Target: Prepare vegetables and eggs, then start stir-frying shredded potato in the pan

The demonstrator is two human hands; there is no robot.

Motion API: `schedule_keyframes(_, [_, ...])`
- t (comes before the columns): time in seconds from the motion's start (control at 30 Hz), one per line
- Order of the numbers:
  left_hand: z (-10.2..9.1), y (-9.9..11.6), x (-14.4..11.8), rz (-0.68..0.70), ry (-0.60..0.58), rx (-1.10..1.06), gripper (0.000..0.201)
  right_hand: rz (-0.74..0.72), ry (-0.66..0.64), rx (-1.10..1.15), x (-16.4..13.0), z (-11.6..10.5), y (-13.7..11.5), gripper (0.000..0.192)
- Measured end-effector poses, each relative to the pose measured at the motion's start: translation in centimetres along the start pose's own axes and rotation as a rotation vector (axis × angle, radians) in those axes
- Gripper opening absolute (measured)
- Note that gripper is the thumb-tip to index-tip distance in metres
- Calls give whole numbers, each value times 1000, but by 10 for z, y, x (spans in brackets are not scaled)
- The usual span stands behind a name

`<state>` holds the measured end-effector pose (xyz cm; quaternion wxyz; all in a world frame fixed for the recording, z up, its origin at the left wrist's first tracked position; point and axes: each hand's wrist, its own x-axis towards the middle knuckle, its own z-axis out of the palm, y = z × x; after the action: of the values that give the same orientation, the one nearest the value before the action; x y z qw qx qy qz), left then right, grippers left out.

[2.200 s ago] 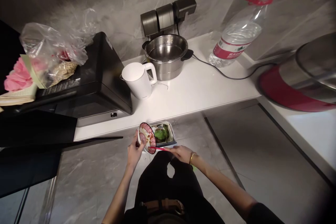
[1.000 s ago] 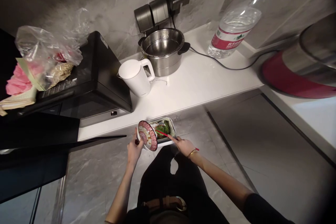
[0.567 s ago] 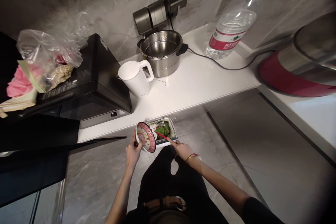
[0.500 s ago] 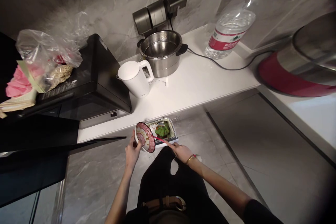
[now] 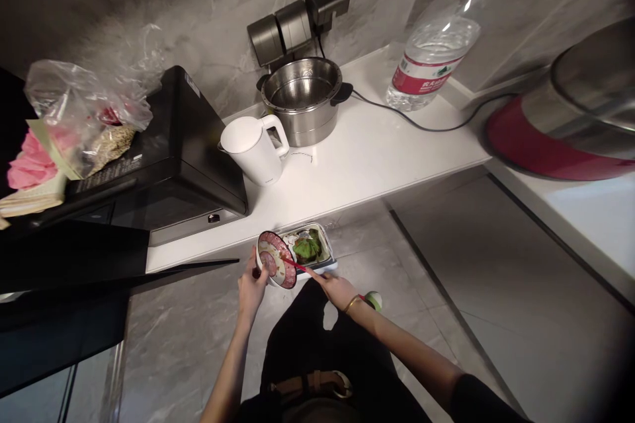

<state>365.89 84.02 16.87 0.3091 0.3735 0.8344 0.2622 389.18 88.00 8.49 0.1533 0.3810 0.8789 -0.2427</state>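
Bowl (image 5: pixel 274 272) at lower centre is gripped by the left hand (image 5: pixel 252 284); the red utensil (image 5: pixel 300 268), pinched by the right hand (image 5: pixel 338 291), is returned inside, scraping apparently resumed.

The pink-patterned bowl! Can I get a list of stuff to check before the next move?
1. Left hand gripping the pink-patterned bowl: ok.
2. Right hand holding the red chopsticks: ok.
3. Bin uncovered: ok, green leaves show inside.
4. Bowl free of food bits: not ok, brown bits show inside.
5. Chopstick tips touching the bowl: cannot tell.
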Motion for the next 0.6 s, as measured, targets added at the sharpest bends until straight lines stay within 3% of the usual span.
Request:
schedule_keyframes(0.13, [0,4,0,-19,-2,-3,62,145,5,-7,0,5,0,71])
schedule_keyframes(0.33, [-1,2,0,-18,-50,-32,63,22,30,14,2,13,-9,69])
schedule_keyframes(0.6, [-3,-3,1,-53,-62,-51,69,203,-2,52,-1,18,-3,72])
